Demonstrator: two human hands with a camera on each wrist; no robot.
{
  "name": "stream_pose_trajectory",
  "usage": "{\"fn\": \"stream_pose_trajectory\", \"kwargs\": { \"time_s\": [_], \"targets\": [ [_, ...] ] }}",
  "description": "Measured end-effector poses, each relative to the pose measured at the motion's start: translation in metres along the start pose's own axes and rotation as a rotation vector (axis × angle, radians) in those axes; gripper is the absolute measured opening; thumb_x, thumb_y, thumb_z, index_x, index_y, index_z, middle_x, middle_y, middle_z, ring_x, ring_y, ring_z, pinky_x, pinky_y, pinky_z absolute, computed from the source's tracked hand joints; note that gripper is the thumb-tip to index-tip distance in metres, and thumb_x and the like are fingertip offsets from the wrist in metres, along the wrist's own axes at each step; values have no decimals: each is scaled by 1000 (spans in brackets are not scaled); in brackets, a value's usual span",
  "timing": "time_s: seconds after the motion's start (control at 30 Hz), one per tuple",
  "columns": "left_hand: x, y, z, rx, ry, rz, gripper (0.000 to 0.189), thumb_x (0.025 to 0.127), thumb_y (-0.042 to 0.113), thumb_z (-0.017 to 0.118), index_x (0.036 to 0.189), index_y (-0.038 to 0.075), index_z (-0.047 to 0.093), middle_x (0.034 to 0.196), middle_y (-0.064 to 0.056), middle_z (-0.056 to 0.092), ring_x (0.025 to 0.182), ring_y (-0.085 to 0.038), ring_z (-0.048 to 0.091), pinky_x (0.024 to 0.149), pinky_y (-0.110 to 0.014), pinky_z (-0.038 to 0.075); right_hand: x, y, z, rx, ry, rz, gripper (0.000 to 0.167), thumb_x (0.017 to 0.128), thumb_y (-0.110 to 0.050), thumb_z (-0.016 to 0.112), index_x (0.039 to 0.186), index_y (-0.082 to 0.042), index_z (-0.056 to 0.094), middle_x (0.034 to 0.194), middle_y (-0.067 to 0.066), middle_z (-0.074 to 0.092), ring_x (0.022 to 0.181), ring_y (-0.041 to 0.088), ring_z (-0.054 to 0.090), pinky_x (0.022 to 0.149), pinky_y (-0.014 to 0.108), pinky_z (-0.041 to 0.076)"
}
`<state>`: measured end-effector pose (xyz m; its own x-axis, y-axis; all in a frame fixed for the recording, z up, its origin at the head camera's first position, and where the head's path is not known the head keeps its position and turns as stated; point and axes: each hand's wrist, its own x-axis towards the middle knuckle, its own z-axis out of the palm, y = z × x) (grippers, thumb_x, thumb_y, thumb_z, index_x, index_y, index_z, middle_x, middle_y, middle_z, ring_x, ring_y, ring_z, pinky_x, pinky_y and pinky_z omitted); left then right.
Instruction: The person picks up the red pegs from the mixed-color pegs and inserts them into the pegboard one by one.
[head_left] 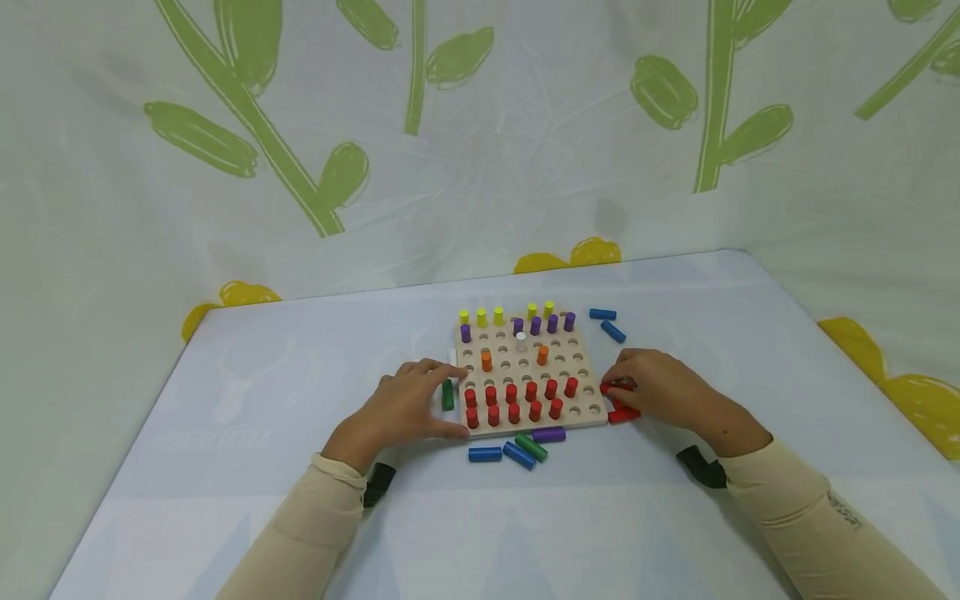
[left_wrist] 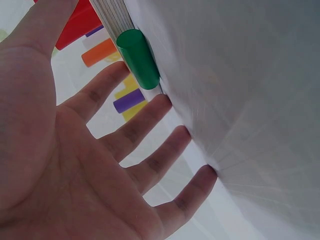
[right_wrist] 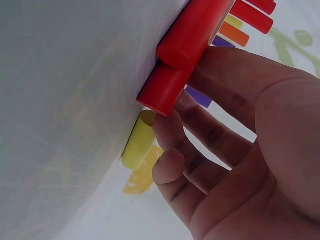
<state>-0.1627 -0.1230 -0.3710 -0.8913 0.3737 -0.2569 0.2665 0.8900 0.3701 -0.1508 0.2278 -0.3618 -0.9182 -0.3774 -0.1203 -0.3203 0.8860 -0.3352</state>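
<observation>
A wooden pegboard (head_left: 551, 408) on the table holds red, orange, purple and yellow pegs and a single white peg (head_left: 521, 340). My left hand (head_left: 405, 404) rests at its left side, thumb at the near corner and index fingertip at the edge, fingers spread. Beneath that hand a green peg (left_wrist: 139, 60) lies along the board's side. Off the board's right edge, my right hand (head_left: 652, 387) pinches a red peg (right_wrist: 162, 90) between thumb and fingers. Another red peg (right_wrist: 187, 37) lies against it, and a yellow peg (right_wrist: 139, 140) is just past the fingertips.
Before the board's near edge lie a purple peg (head_left: 549, 434), a green peg (head_left: 531, 447) and two blue pegs, one of them a blue peg (head_left: 484, 454) at the left. Two more blue pegs, including a blue peg (head_left: 612, 332), lie beyond the right hand. A patterned cloth (head_left: 480, 167) hangs behind.
</observation>
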Motion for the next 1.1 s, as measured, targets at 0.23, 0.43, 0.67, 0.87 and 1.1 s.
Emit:
{"fn": "stream_pose_trajectory", "kwargs": {
  "time_s": [0.23,0.43,0.67,0.87,1.1],
  "targets": [
    [1,1,-1,-3,2,3,87,71,55,86,147,34,48,154,-8,45,143,-35,37,113,-67,31,-1,0,-2,-25,27,18,15,87,-15,78,101,-11,77,96,2,70,83,14,59,74,31,58],
    [2,0,1,-2,-4,-5,87,70,55,86,147,35,48,154,-8,44,144,-35,37,113,-67,31,-3,-5,-8,14,34,52,19,89,-19,77,104,-10,72,91,0,68,81,13,58,68,25,55],
    [1,0,2,10,8,-3,88,70,56,86,146,34,49,154,-9,45,143,-36,38,113,-67,32,-6,-10,-10,89,64,24,22,89,-17,75,109,-9,69,92,0,68,80,12,58,61,19,52],
    [1,0,2,11,6,-7,88,70,56,86,146,35,49,154,-9,44,144,-36,37,113,-66,32,-7,-13,-9,148,107,-23,26,89,-13,75,114,-8,69,88,-3,66,78,12,58,61,19,53],
    [0,1,2,19,9,-5,87,71,55,86,146,34,49,153,-9,45,143,-36,38,112,-67,33,-10,-12,-8,260,135,-86,22,89,-9,74,110,-6,69,92,-1,69,78,9,60,66,20,55]
  ]
}}
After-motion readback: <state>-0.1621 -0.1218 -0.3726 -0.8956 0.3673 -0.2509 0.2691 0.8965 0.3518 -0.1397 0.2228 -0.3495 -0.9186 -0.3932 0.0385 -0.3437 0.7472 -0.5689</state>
